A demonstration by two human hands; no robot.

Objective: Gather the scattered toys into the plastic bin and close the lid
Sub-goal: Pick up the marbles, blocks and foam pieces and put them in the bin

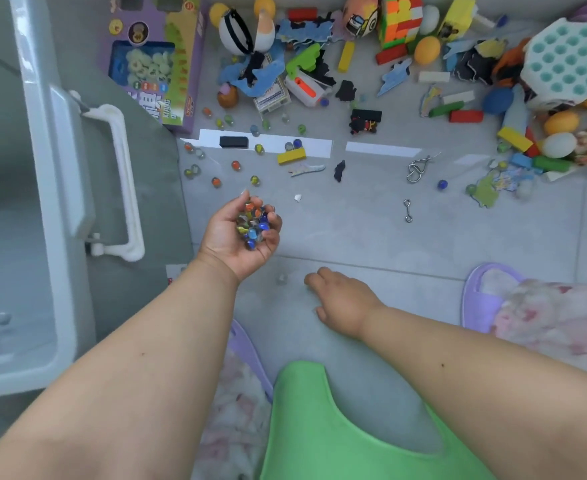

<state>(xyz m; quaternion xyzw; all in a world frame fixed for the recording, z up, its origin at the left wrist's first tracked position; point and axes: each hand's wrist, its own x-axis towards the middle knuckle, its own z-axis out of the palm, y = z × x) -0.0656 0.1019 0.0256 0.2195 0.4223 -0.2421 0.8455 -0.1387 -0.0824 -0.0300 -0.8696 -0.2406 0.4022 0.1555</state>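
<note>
My left hand (pixel 238 233) is held palm up above the floor, cupped round a heap of coloured glass marbles (pixel 253 226). My right hand (pixel 342 299) reaches down to the tiled floor with its back to me; a clear marble (pixel 281 278) lies just left of its fingertips. The plastic bin (pixel 39 202) stands open at the left, grey-white with a white handle (pixel 122 188); one marble (pixel 3 318) lies inside it. More marbles (pixel 216 181) are scattered on the floor beyond my left hand. A big pile of toys (pixel 389 64) fills the far side.
A purple toy box (pixel 153 60) leans by the bin. Metal ring puzzles (pixel 418 168) and a blue marble (pixel 442 184) lie on the right. Purple slippers (pixel 482 299) and a green garment (pixel 320 427) are close to me. White paper strips (pixel 320 147) cross the floor.
</note>
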